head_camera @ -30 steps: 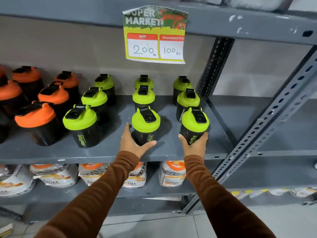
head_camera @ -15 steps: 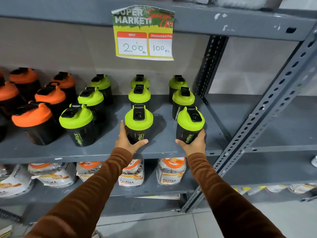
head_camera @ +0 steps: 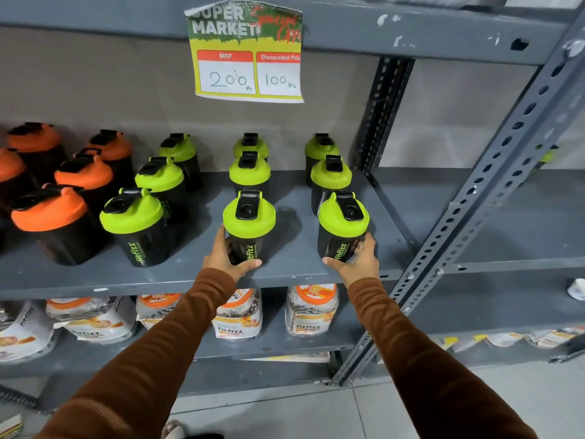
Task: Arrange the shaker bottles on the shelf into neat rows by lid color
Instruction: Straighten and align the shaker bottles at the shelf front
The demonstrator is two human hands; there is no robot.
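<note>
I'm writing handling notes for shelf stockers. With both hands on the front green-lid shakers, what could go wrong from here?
1. Both front bottles, the middle one in the left hand and the right one in the right hand, stand near the shelf's front edge; a pull could tip one off.
2. Pushing back could knock the bottle behind, which stands close.
3. The far-left green column slants, so the rows may end up uneven.

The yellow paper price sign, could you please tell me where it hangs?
In the head view, the yellow paper price sign hangs top centre from the upper grey metal shelf, above the green-lidded black shaker bottles.
</note>
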